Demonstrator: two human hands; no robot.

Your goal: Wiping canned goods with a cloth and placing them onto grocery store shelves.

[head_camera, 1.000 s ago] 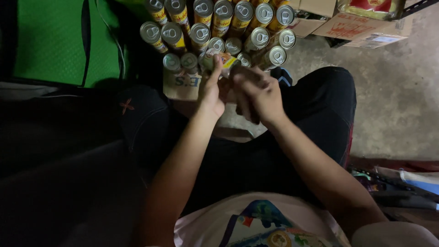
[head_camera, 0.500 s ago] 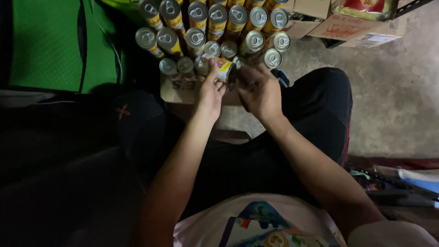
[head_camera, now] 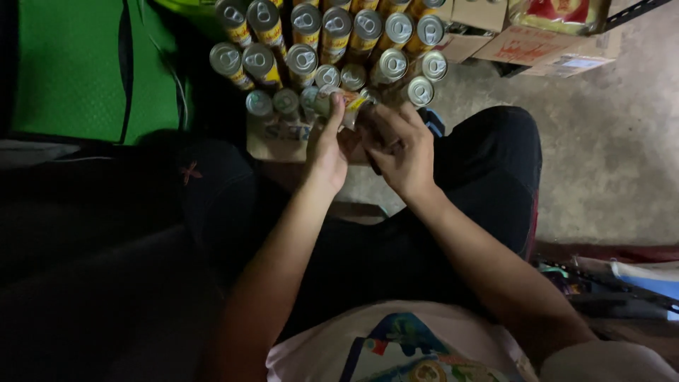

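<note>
Several yellow drink cans (head_camera: pixel 322 35) with silver pull-tab tops stand packed together on a flat piece of cardboard (head_camera: pixel 272 138) on the floor in front of my knees. My left hand (head_camera: pixel 325 145) and my right hand (head_camera: pixel 399 145) meet at the near edge of the group. Both grip one yellow can (head_camera: pixel 346 102) that lies tilted between them, the left thumb stretched up along its side. My legs in dark trousers are spread to either side of the cardboard.
A green mesh fabric thing (head_camera: pixel 71 67) lies at the far left. Cardboard boxes (head_camera: pixel 544 42) stand on the concrete floor (head_camera: pixel 608 148) at the far right. Dark and blue items (head_camera: pixel 622 283) lie by my right hip.
Both hands, gripping the tilted can, have stayed at the near edge of the can group. The view has shifted slightly, bringing the cans lower and more central.
</note>
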